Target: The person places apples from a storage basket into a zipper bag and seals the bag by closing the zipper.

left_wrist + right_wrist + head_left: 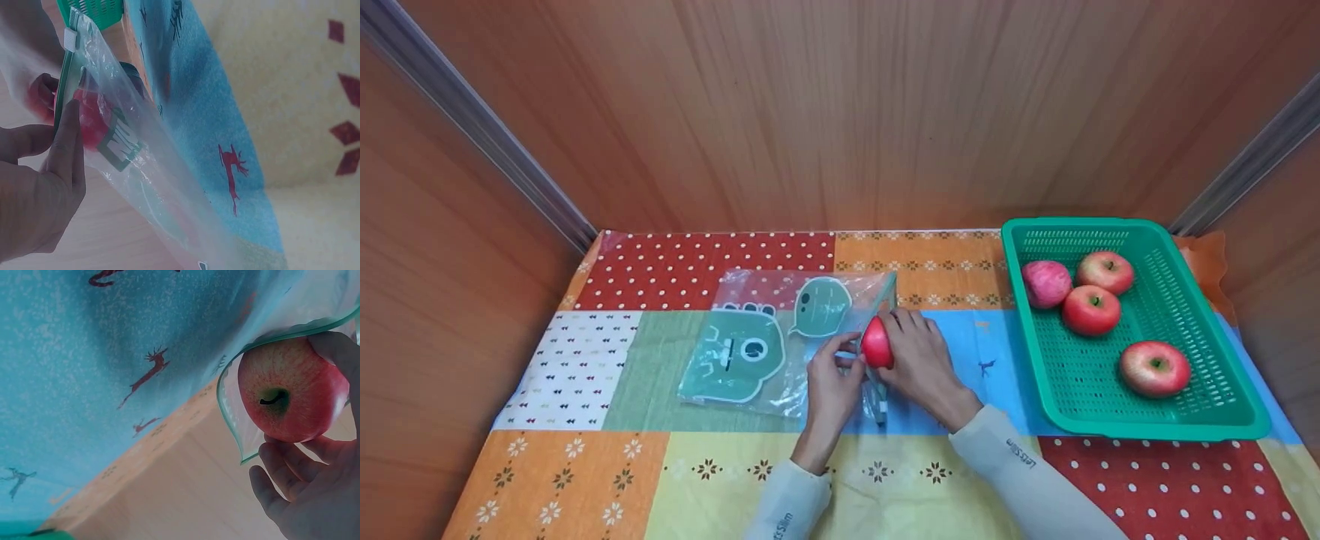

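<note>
A clear plastic zip bag (804,379) with green cartoon dinosaur prints lies across the middle of the cloth, its opening facing right. My left hand (834,390) pinches the green-edged mouth of the bag between thumb and fingers. A white slider (70,39) sits on that edge in the left wrist view. Held in my right hand (919,356) is a red apple (295,391), stem towards the right wrist camera. The apple is at the bag's mouth, partly inside, with the green rim curving around it. Its far side shows through the film in the left wrist view.
To the right stands a green plastic basket (1155,430) with several fruits, among them a red apple (1155,369) near its front and a darker pink fruit (1046,284) at its left. A patchwork cloth (562,367) covers the table. Wood-grain panels (855,112) enclose the back and sides.
</note>
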A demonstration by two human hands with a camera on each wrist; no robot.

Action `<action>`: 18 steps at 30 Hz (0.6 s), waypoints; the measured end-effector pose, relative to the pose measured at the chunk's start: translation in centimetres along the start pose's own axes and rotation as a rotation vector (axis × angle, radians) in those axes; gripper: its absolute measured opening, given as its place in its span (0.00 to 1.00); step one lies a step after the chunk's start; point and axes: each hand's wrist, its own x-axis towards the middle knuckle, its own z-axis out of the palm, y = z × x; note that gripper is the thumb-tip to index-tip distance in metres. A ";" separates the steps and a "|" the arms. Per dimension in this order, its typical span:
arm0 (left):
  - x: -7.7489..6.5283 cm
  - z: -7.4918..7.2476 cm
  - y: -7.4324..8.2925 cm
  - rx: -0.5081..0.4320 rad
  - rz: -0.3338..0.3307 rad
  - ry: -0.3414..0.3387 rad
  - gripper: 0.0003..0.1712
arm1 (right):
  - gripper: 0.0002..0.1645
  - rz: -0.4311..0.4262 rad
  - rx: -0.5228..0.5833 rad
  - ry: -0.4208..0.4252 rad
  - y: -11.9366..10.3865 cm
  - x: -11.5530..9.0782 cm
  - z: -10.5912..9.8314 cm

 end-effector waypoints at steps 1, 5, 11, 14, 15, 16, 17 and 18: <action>0.0 0.0 0.0 0.001 0.003 0.000 0.19 | 0.53 0.003 0.003 -0.004 0.0 0.0 0.1; 0.0 0.0 -0.1 0.003 0.002 0.002 0.20 | 0.53 0.017 0.014 -0.028 -0.3 0.1 0.4; 0.0 0.0 -0.2 0.021 -0.007 0.005 0.21 | 0.52 0.043 0.024 -0.053 -0.4 0.2 1.0; 0.1 0.0 -0.2 0.034 -0.009 0.006 0.20 | 0.51 0.048 0.037 -0.039 -0.4 0.1 1.3; 0.1 0.0 -0.2 0.036 -0.008 0.007 0.20 | 0.51 0.048 0.045 -0.030 -0.3 0.0 1.4; 0.1 0.1 -0.2 0.038 -0.004 0.009 0.20 | 0.50 0.047 0.053 -0.023 -0.3 0.0 1.4; 0.1 0.1 -0.2 0.039 0.003 0.013 0.20 | 0.49 0.044 0.061 -0.011 -0.3 0.0 1.5; 0.1 0.1 -0.2 0.038 0.009 0.016 0.20 | 0.48 0.044 0.071 -0.005 -0.3 -0.1 1.6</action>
